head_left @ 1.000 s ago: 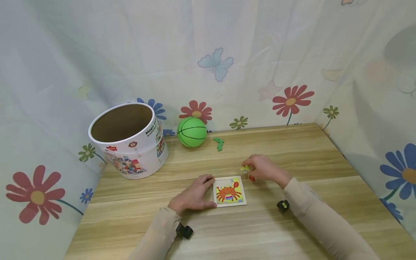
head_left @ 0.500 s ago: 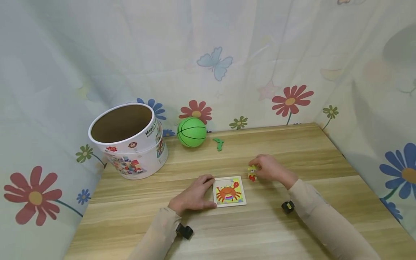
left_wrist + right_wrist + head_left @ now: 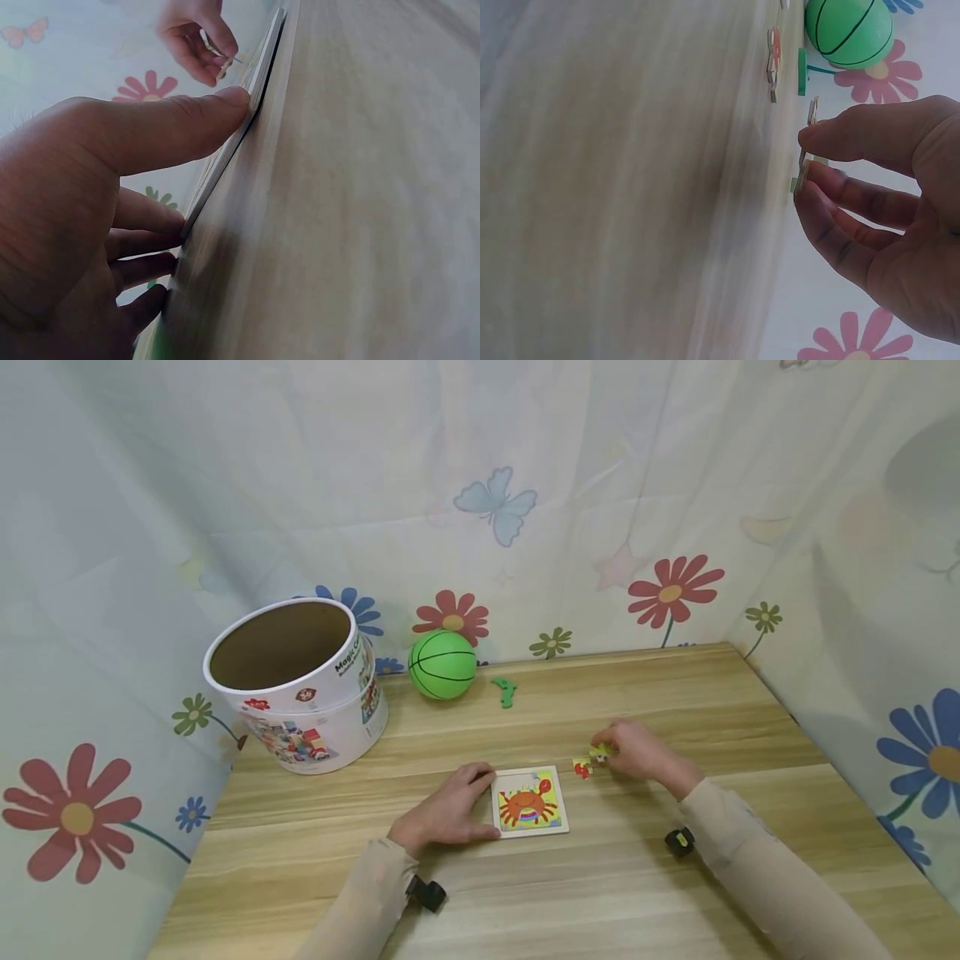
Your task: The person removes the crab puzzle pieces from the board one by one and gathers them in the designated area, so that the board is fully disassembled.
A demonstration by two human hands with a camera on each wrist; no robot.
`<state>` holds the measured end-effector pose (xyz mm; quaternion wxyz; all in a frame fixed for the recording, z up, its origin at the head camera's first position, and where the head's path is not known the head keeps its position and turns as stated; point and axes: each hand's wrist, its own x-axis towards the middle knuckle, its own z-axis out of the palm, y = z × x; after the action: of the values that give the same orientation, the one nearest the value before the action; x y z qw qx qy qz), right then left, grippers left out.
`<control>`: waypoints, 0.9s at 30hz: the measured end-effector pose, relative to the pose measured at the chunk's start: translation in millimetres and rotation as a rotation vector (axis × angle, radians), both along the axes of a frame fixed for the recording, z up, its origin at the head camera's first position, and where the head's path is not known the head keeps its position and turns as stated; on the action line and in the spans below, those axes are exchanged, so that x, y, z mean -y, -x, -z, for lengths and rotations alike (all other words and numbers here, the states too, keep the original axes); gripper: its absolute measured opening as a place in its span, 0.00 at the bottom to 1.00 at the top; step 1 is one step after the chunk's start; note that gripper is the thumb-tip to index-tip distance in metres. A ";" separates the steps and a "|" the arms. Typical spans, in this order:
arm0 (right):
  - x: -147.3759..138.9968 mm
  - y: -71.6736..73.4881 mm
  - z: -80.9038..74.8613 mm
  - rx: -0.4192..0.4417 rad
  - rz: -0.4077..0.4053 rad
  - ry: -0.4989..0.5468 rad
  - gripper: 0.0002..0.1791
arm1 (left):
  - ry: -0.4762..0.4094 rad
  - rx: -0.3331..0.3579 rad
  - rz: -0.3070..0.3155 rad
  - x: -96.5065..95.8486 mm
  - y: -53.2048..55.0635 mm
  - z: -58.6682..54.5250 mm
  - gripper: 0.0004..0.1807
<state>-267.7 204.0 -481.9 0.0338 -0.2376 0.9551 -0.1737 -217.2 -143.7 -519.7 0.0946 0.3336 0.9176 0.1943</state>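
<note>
A square crab puzzle board [image 3: 529, 802] with a pale wooden frame lies flat on the table. My left hand [image 3: 450, 806] holds it at its left side; the left wrist view has the thumb [image 3: 180, 124] on one edge and the fingertips on another. To the board's right, my right hand [image 3: 637, 750] pinches a yellow puzzle piece [image 3: 599, 753] between thumb and fingers. This piece [image 3: 804, 154] stands edge-on in the right wrist view, clear of the tabletop. A red and yellow puzzle piece [image 3: 582, 768] lies on the table between board and right hand.
Behind the board lies a small green curved piece [image 3: 506, 692]. Next to it a green ball [image 3: 442, 665] rests near the back curtain [image 3: 360, 485]. A large white bucket [image 3: 315, 735] stands at the back left of the wooden table [image 3: 525, 910].
My right hand has moved rightward with the yellow puzzle piece, away from the red and yellow one, which now shows fully. My left hand and the board have stayed put.
</note>
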 end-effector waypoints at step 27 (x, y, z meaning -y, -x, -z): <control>-5.0 -4.3 10.7 0.055 0.003 -0.028 0.21 | -0.013 -0.046 0.017 1.3 1.6 3.4 0.51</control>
<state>-263.4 209.0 -492.5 0.0632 -0.2308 0.9565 -0.1670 -218.8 -145.0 -523.1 0.0730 0.3466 0.9153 0.1918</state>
